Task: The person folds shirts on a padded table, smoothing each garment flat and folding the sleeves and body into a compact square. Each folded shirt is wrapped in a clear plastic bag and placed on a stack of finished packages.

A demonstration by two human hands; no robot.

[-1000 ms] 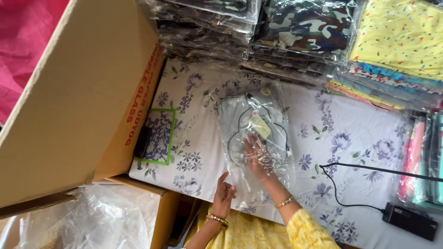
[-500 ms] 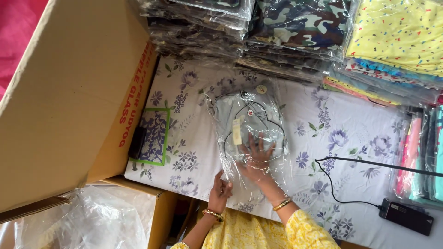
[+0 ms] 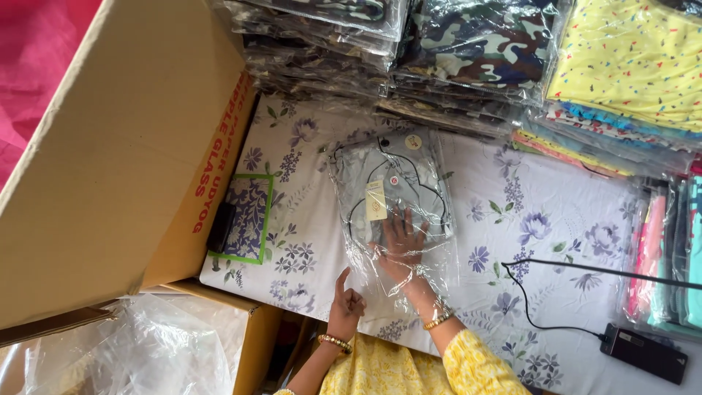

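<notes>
A grey folded garment (image 3: 398, 172) with a cream tag and black cord lies inside a clear plastic bag (image 3: 431, 267) on the flower-printed sheet (image 3: 541, 219). My right hand (image 3: 401, 241) is inside the bag's open end, fingers spread flat against the garment's near edge. My left hand (image 3: 345, 301) is at the bag's near left edge, fingers curled on the plastic with the index finger raised. Both wrists wear gold bangles and the sleeves are yellow.
A big cardboard box (image 3: 110, 168) leans at the left, with a green-edged cloth piece (image 3: 248, 218) beside it. Stacks of bagged garments (image 3: 468, 51) line the far side and right. A black cable and adapter (image 3: 643, 352) lie near right. Crumpled plastic (image 3: 146, 351) fills a lower box.
My right hand has slid deeper into the bag, pushing the grey garment farther in. My left hand stays at the bag's edge.
</notes>
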